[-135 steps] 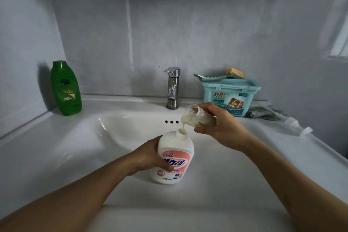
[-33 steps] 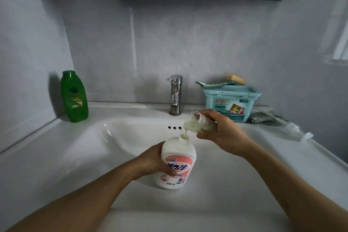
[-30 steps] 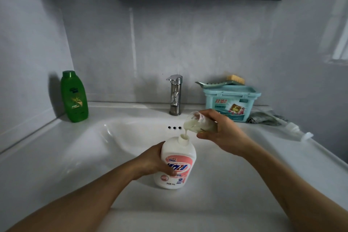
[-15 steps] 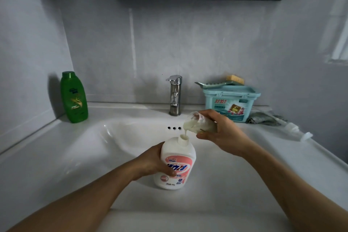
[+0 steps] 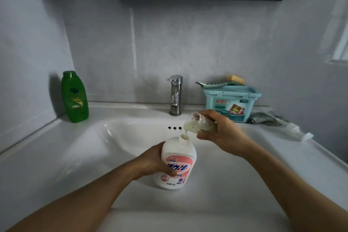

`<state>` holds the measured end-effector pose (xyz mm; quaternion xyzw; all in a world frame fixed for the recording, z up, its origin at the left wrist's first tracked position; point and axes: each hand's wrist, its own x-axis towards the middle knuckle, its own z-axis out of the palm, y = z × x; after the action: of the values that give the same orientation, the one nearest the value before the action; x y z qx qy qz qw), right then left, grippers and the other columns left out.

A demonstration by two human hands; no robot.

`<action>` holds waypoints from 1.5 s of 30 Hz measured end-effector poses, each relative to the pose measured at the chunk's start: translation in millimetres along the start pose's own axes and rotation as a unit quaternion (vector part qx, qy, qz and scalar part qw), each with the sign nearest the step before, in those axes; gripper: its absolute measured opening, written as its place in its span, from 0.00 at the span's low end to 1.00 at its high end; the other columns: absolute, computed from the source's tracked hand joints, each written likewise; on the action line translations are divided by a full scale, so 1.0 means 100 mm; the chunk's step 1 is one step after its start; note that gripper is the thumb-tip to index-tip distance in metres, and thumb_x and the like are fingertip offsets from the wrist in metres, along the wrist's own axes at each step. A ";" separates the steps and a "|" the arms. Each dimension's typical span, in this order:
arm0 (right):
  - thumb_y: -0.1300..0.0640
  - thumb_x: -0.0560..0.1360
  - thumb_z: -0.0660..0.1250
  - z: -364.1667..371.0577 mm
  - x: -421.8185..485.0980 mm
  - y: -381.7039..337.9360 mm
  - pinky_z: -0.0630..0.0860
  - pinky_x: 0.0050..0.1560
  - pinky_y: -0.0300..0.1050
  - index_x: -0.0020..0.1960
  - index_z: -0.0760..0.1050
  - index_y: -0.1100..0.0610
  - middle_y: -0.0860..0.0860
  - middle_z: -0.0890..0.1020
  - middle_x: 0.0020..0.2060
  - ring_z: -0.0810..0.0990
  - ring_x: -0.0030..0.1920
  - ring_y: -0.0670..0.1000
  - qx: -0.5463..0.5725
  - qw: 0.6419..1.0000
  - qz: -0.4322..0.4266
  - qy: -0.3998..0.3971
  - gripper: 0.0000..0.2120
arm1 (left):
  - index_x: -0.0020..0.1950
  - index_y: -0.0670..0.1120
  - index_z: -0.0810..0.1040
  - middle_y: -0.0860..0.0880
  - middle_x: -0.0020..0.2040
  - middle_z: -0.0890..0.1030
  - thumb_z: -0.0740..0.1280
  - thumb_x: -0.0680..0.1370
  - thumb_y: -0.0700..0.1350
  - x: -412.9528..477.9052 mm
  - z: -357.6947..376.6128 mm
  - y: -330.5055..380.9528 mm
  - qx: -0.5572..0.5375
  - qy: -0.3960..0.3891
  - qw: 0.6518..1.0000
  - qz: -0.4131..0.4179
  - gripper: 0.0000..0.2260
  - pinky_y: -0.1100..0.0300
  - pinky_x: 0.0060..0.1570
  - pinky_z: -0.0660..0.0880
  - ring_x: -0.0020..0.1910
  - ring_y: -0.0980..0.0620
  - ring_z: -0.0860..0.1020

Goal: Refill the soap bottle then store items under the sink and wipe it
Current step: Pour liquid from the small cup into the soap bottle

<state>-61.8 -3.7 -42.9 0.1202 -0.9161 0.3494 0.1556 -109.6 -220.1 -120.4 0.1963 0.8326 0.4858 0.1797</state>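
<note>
The soap bottle (image 5: 177, 164) stands upright on the near slope of the white sink (image 5: 116, 137), its long axis vertical and its open neck pointing up. The left hand (image 5: 153, 162) wraps its grip round the bottle's left side at label height, fingers curled onto the front. The right hand (image 5: 224, 133) clamps its grip on a clear cup (image 5: 194, 125) of creamy soap, tipped nearly on its side with its long axis running right to left. The cup's lip hangs just above and slightly right of the neck, and a thin stream of soap joins the two.

The pour depends on that lip staying over the narrow opening, and I judge the right hand controls this. The pump head (image 5: 293, 131) lies on the counter to the right, nearer the right hand.
</note>
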 end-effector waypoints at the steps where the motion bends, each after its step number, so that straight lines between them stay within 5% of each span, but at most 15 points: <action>1: 0.57 0.69 0.73 0.00 0.00 0.00 0.69 0.43 0.29 0.64 0.69 0.50 0.43 0.73 0.50 0.73 0.49 0.44 -0.001 1.000 0.000 0.001 0.26 | 0.61 0.52 0.75 0.52 0.53 0.84 0.79 0.64 0.36 0.00 0.00 0.00 0.001 0.000 1.000 -0.001 0.30 0.55 0.55 0.79 0.53 0.54 0.81; 18: 0.57 0.70 0.73 0.00 0.00 -0.02 0.69 0.43 0.29 0.64 0.68 0.50 0.43 0.73 0.50 0.73 0.49 0.43 -0.004 1.000 -0.004 0.000 0.26 | 0.61 0.52 0.75 0.53 0.52 0.84 0.79 0.63 0.36 0.01 0.00 -0.01 0.000 0.002 1.000 0.000 0.30 0.54 0.55 0.79 0.53 0.54 0.82; 23: 0.57 0.69 0.73 -0.01 0.00 -0.02 0.70 0.43 0.29 0.64 0.69 0.50 0.43 0.74 0.50 0.74 0.48 0.42 -0.003 1.000 -0.006 0.000 0.26 | 0.61 0.51 0.75 0.53 0.51 0.85 0.79 0.63 0.35 0.02 0.00 -0.03 -0.008 0.004 1.000 0.002 0.30 0.62 0.48 0.79 0.50 0.57 0.82; 45: 0.57 0.70 0.73 -0.01 -0.01 -0.03 0.69 0.42 0.28 0.65 0.68 0.50 0.42 0.72 0.50 0.72 0.48 0.42 -0.009 1.000 -0.004 0.002 0.26 | 0.61 0.52 0.75 0.53 0.52 0.84 0.80 0.63 0.37 0.03 0.00 -0.04 0.002 0.002 1.000 0.001 0.30 0.55 0.55 0.79 0.52 0.55 0.82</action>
<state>-60.0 -5.4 -40.6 0.1222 -0.9185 0.3404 0.1596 -113.1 -220.6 -123.9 0.1965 0.8336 0.4850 0.1769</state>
